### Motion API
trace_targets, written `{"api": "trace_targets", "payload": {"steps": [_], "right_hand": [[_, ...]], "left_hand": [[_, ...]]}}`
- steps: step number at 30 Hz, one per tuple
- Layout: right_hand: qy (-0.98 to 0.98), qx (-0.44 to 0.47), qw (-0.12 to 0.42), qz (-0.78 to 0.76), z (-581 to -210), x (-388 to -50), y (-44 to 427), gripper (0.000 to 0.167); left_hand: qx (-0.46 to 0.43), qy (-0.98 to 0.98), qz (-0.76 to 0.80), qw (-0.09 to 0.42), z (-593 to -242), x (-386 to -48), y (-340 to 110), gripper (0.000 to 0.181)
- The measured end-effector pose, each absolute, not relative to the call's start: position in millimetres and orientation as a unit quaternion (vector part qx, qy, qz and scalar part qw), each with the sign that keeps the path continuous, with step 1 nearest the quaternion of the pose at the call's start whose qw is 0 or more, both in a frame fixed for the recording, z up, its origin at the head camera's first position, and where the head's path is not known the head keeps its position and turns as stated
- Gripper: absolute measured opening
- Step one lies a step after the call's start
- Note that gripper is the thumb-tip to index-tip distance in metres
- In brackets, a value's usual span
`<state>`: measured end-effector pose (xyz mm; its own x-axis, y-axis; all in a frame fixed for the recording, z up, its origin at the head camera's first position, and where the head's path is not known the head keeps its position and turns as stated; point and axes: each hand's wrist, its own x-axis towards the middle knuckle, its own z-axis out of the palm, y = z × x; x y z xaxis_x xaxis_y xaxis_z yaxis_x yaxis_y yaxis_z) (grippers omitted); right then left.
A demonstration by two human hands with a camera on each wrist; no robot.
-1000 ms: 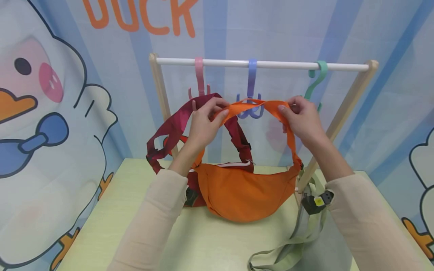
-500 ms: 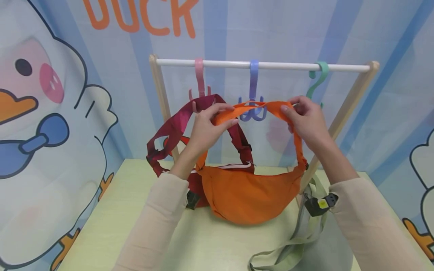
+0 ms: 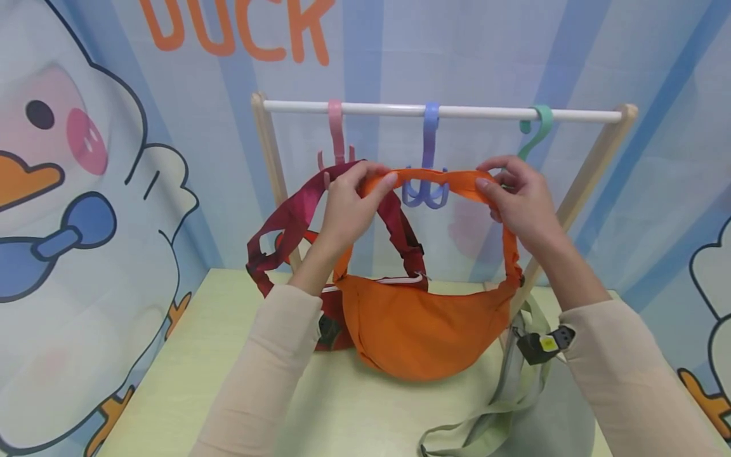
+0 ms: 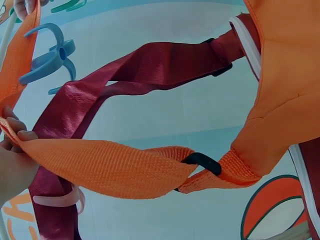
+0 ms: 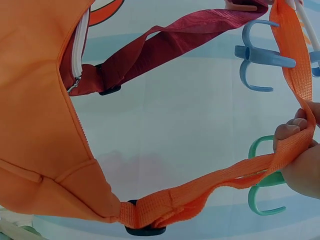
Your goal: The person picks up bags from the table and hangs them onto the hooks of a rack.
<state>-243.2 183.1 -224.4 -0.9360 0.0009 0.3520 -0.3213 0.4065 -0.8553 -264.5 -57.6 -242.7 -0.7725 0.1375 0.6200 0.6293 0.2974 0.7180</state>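
An orange waist bag (image 3: 428,330) hangs from its orange strap (image 3: 422,178), which both hands hold up. The left hand (image 3: 349,206) pinches the strap's left part; the right hand (image 3: 522,203) pinches its right part. Between them the strap crosses in front of the blue hook (image 3: 429,136), whose lower prongs show beneath it. In the left wrist view the left hand (image 4: 15,165) grips the strap (image 4: 110,167) near a black buckle. The right wrist view shows the right hand's (image 5: 305,160) fingers curled round the strap (image 5: 200,190), beside the green hook (image 5: 267,180).
A dark red bag (image 3: 334,333) hangs by its strap from the pink hook (image 3: 337,133), behind the orange bag. The white rail (image 3: 485,112) also carries a green hook (image 3: 539,130). At the lower right is a grey-green bag (image 3: 548,406) on the pale tabletop (image 3: 188,355).
The orange bag has shifted slightly right with both hands. The stretch of strap between the hands has become straighter, and the blue hook has moved a little right.
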Motion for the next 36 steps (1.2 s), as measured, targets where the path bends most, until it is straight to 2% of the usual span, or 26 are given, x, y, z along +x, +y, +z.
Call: {"api": "trace_targets", "payload": {"steps": [9,14,24,36], "right_hand": [[-0.832,0.101,0.160,0.522,-218.0,-240.8,184.9,0.029],[-0.836,0.101,0.159,0.515,-217.6,-240.2,186.2,0.030],[-0.836,0.109,0.162,0.512,-220.5,-241.1,186.8,0.028],[-0.843,0.115,0.150,0.504,-222.0,-242.9,187.1,0.029]], "left_hand": [[-0.238,-0.774,-0.536,0.239,-238.2,-268.3,-56.1,0.023],[-0.223,-0.788,-0.536,0.205,-239.2,-268.8,-56.9,0.027],[-0.210,-0.799,-0.537,0.168,-239.5,-269.1,-56.2,0.024],[-0.198,-0.808,-0.532,0.158,-241.5,-272.9,-56.3,0.023]]}}
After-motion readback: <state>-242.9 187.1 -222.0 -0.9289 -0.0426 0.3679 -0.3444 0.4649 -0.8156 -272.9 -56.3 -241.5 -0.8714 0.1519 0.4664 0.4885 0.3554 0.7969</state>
